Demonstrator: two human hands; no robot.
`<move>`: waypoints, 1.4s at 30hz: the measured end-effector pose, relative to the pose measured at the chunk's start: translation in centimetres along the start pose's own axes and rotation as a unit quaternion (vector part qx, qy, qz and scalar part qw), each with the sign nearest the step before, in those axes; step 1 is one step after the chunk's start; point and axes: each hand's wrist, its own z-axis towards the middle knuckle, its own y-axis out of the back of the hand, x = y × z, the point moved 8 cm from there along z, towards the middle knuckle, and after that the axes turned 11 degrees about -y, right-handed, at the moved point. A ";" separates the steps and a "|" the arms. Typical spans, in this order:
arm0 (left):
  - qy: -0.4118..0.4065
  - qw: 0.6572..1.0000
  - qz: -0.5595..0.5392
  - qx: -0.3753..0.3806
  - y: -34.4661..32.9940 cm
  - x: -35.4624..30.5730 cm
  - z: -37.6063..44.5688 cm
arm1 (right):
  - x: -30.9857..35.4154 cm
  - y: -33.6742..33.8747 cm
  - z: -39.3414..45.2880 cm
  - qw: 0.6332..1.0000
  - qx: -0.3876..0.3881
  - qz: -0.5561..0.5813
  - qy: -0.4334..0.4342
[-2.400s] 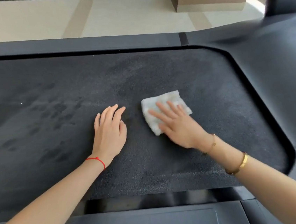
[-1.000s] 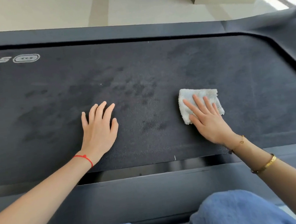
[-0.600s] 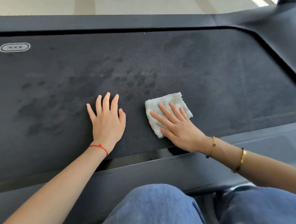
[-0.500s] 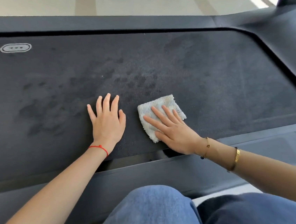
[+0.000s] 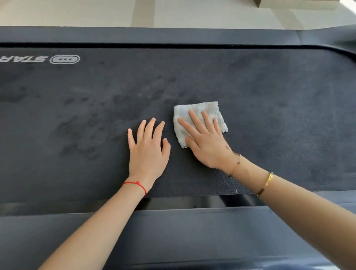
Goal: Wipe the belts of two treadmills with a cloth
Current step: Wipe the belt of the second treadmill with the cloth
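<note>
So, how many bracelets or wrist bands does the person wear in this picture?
3. A red string on the left wrist; a thin gold chain on the right wrist; a gold bangle farther up the right forearm. None seems hidden.

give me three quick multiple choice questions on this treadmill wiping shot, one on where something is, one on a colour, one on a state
1. Where does the cloth lie?
A. on the treadmill belt
B. on the floor
C. on the person's knee

2. What colour is the string on the left wrist?
A. green
B. red
C. white

3. How is the right hand placed?
A. raised off the belt
B. curled in a fist beside the cloth
C. flat, fingers straight, pressing the cloth

Answers: 1 A, the cloth lies on the dark belt. 2 B, a red string circles the wrist of the left hand. 3 C, its spread fingers lie on the cloth.
</note>
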 end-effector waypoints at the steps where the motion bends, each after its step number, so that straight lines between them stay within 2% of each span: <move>1: 0.000 1.000 -0.001 -0.002 0.1 0.0 0.0 | 0.1 -0.1 -0.7 1.000 0.005 0.001 0.029; 4: 0.001 1.000 -0.009 -0.002 0.2 0.0 -0.1 | -0.9 -0.1 -0.9 0.997 0.024 -0.003 0.073; 9: 0.013 1.000 -0.023 0.005 0.3 0.3 -0.4 | -5.6 2.2 4.8 0.999 0.007 -0.008 -0.048; 13: 0.030 0.999 -0.011 0.018 1.1 0.6 -1.3 | -4.5 2.1 7.8 0.995 0.007 -0.002 -0.100; 15: 0.044 0.999 -0.005 0.023 1.7 1.1 -1.6 | -2.4 1.4 7.7 0.997 0.008 0.003 -0.079; 20: 0.070 0.997 0.018 0.026 3.6 3.9 -2.7 | 3.4 -0.3 4.2 0.997 0.003 -0.043 0.065; 23: 0.076 0.996 0.044 0.024 5.1 6.1 -3.3 | 5.8 -1.5 2.5 0.991 0.026 -0.039 0.122; 27: 0.071 0.994 0.078 0.024 7.0 9.2 -3.3 | 5.4 -1.3 4.6 0.992 0.036 -0.033 0.114; 31: 0.059 0.991 0.112 0.031 8.1 13.0 -3.3 | 5.3 -0.5 10.5 0.999 0.036 -0.018 0.020; 34: 0.073 0.991 0.111 0.018 8.7 16.3 -3.6 | 8.0 -1.3 13.6 0.999 0.027 -0.014 -0.019; 37: 0.086 0.991 0.098 0.014 8.8 19.5 -4.1 | 13.2 -2.8 13.9 1.000 0.013 -0.021 0.018; 42: 0.081 0.992 0.097 0.017 8.8 24.7 -4.4 | 20.9 -5.7 11.1 0.987 0.006 -0.044 0.152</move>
